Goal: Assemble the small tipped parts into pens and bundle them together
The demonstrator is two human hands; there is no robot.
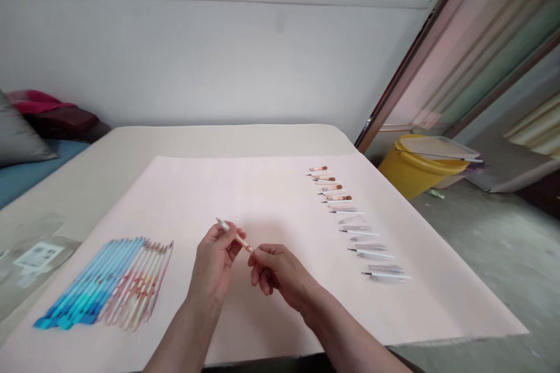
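My left hand (215,261) is closed around a thin white and orange pen (227,229), held slanted above a pale pink sheet (262,186). My right hand (273,271) pinches the pen's lower end with thumb and forefinger. A row of blue and white-orange pens (107,282) lies side by side at the sheet's left. At the right, a column of small pen parts (350,218), orange-tipped pieces at the far end and clear caps and refills nearer me, runs down the sheet.
The sheet covers a beige table (131,143) against a white wall. A clear plastic bag (32,256) lies at the table's left edge. A yellow bucket (415,172) stands on the floor at the right. Cushions (26,128) sit at the far left.
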